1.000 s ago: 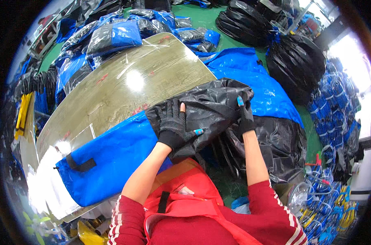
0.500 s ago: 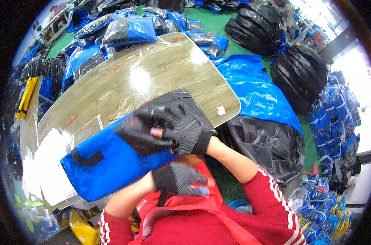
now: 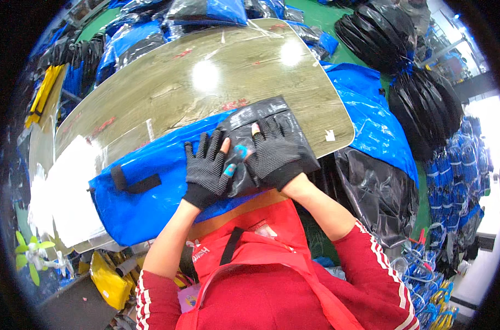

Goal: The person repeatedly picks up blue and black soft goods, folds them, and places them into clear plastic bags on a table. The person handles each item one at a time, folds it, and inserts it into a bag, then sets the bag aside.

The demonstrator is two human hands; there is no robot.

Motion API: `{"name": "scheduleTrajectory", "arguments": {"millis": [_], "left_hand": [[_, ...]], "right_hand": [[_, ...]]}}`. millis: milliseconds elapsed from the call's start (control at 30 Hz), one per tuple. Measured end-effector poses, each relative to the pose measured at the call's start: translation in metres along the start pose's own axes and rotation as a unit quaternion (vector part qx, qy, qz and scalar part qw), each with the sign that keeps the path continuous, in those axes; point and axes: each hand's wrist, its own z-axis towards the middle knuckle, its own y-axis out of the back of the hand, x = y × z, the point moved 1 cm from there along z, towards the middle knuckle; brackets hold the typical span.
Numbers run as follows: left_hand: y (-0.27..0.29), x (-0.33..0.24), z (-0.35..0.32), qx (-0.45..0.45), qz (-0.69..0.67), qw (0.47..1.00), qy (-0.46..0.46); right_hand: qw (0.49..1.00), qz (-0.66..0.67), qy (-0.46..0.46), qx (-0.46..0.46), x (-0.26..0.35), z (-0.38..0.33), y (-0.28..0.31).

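A folded blue and black waterproof-looking bag (image 3: 142,212) lies along the near side of the table (image 3: 167,96). Black straps show on its blue left part. My left hand (image 3: 207,168), in a grey and black fingertip-less glove, rests palm down where blue meets black, fingers spread. Against the black right part, my right hand (image 3: 277,151) presses flat in a matching glove, its fingers stretched away from me. Light blue wraps show near the thumbs. Neither hand grips the material; what lies under the palms is hidden.
White sheets (image 3: 74,192) lie at the table's left end. Packed blue and black bags (image 3: 208,12) are piled beyond the far edge. To the right are a large blue and black bag (image 3: 379,187), big black bundles (image 3: 426,110) and hanging blue coils (image 3: 461,165).
My left hand has come up from near my apron onto the bag and spread out. The right hand has shifted right along the black part, which now looks flatter.
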Motion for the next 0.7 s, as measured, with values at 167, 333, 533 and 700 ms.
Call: {"name": "scheduleTrajectory", "arguments": {"millis": [167,333,533,700], "left_hand": [[0.074,0.065,-0.043,0.138,0.087,0.985,0.05],[0.081,0.192,-0.166,-0.101,0.28,0.942,0.157],[0.072,0.248,-0.214,-0.108,-0.258,0.793,0.541],[0.108,0.24,-0.223,-0.046,-0.596,0.669,0.44]], "right_hand": [[0.978,0.083,0.15,0.119,0.042,0.008,0.001],[0.993,0.024,0.035,0.112,0.075,0.021,-0.018],[0.992,0.073,0.067,0.074,0.141,0.043,-0.089],[0.99,0.123,0.064,-0.01,0.139,0.051,-0.115]]}}
